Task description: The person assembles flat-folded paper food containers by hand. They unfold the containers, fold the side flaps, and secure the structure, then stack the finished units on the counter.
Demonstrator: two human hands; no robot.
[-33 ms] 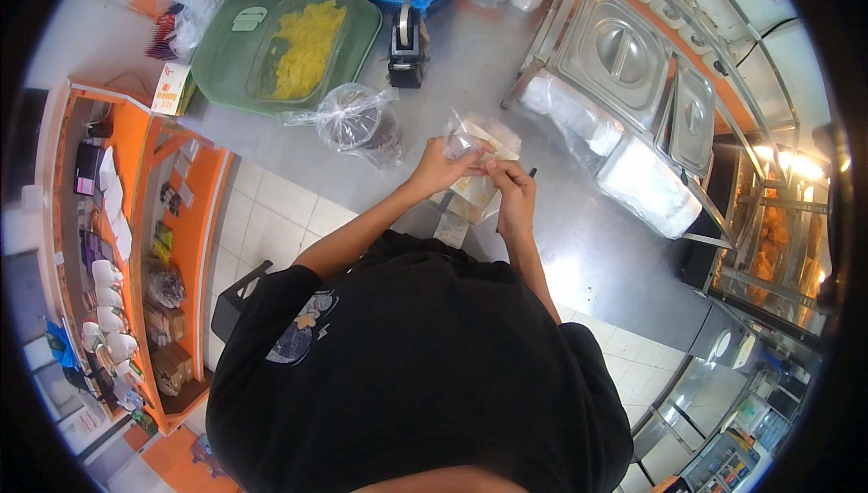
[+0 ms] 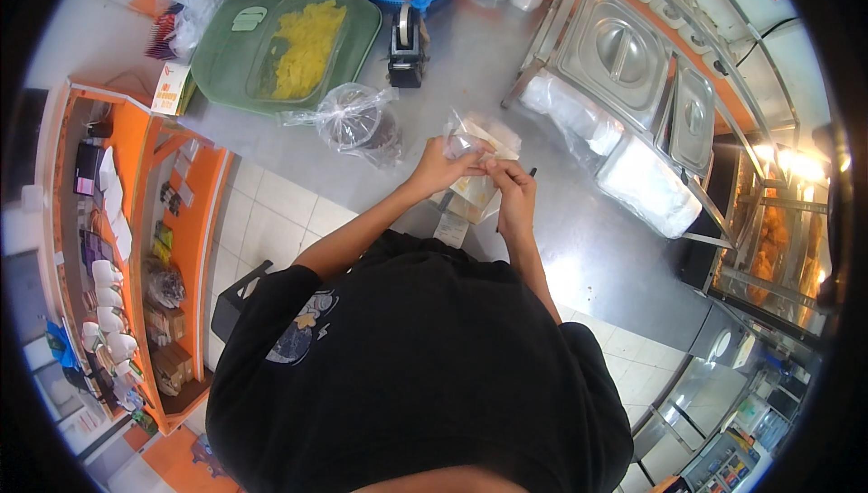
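Two hands, one clear plastic bag [image 2: 464,144]: the left hand [image 2: 442,166] has its fingers drawn in, pinching the plastic, and the right hand [image 2: 515,190] meets it, fingertips narrow on the near edge. That bag is over the steel counter [image 2: 624,253], just above some pale papers [image 2: 472,195], too overlapped to count. Beyond, one tape dispenser [image 2: 406,52], one knotted bag [image 2: 359,125], one green board [image 2: 221,73]; farther right, two metal lids [image 2: 621,52].

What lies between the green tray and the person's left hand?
In the head view, a clear plastic bag lies between the green tray and the left hand.
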